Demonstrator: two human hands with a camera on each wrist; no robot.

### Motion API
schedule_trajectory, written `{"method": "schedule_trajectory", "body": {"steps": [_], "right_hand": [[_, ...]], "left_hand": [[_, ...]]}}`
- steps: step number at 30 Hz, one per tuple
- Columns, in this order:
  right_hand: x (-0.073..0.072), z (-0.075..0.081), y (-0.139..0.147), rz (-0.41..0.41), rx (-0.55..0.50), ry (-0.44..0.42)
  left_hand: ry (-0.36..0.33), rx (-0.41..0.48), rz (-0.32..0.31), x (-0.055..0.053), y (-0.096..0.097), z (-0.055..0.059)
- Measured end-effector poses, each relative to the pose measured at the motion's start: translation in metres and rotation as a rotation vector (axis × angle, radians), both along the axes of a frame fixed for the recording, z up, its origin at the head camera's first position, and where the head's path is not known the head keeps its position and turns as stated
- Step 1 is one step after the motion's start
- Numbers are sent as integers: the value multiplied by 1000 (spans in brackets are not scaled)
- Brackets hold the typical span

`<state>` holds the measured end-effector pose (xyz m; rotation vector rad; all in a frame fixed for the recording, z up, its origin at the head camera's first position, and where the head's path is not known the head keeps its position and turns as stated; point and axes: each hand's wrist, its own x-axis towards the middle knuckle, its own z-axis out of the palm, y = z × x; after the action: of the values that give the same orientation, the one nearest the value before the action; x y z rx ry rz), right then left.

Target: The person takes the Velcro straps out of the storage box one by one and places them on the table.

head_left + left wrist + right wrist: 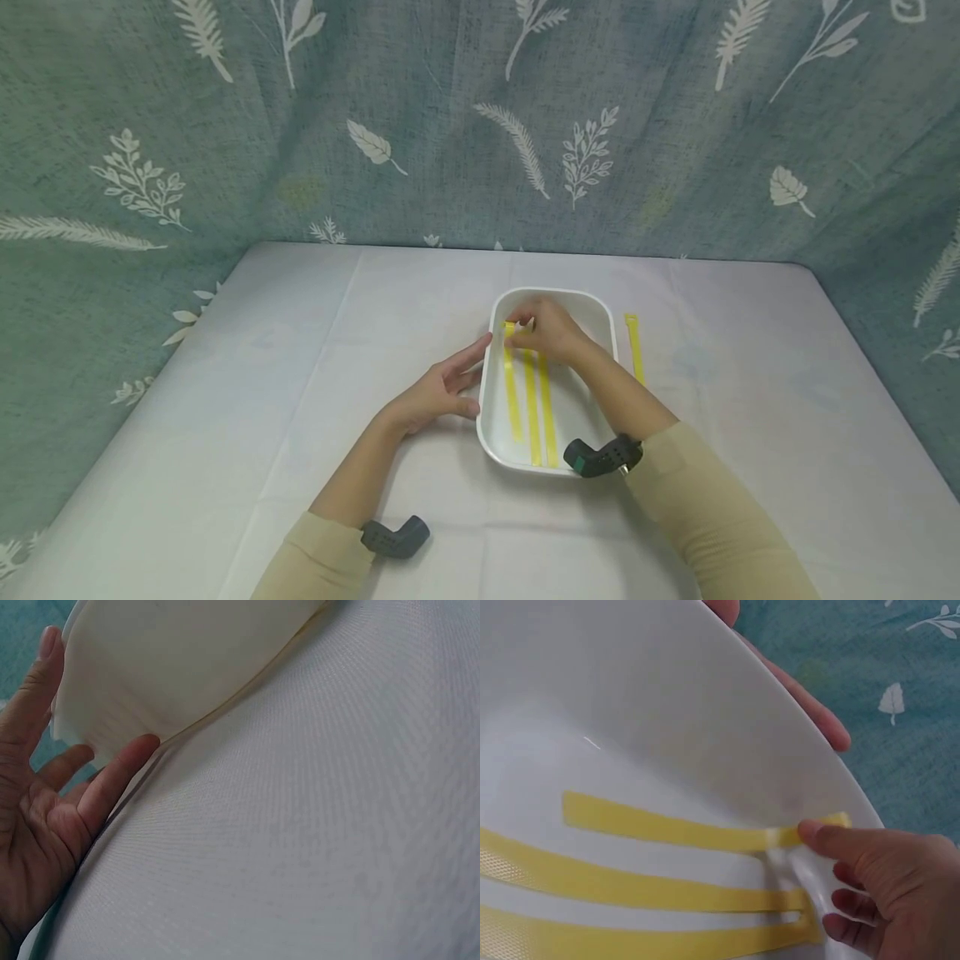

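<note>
A white rectangular tray (587, 400) with rounded corners holds several flat yellow cable straps (548, 408). Inside it, my right hand (550, 331) pinches the leftmost yellow cable strap (667, 827) near its far end, thumb on top. That strap lies along the left side, roughly parallel to the two others (630, 881). My left hand (431, 394) is spread against the tray's outer left wall, its fingers extended; the left wrist view shows the fingertips (148, 747) right at the tray wall (187, 660).
Another yellow strap (633, 342) lies on the white tabletop (300, 417), just right of the tray, partly hidden by the right forearm. A patterned green-blue cloth (450, 125) hangs behind the table. Each wrist wears a dark camera mount (395, 537).
</note>
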<state>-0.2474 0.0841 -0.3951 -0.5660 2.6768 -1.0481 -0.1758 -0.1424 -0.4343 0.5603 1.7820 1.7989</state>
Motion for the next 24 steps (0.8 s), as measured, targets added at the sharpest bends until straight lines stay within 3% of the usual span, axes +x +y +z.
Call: {"method": "schedule_trajectory", "body": {"steps": [3,10,16,24], "right_hand": [[0,-1,0,5,-71,5],[2,2,-2,-94,-328,-190],[4,7,-3,-172,-476,-293],[5,10,1,-121,-666,-329]], "left_hand": [[-1,6,-1,0,0,0],[3,0,0,-2,0,-2],[-6,-5,-4,-2,0,-1],[-6,-10,0,-1,0,0]]}}
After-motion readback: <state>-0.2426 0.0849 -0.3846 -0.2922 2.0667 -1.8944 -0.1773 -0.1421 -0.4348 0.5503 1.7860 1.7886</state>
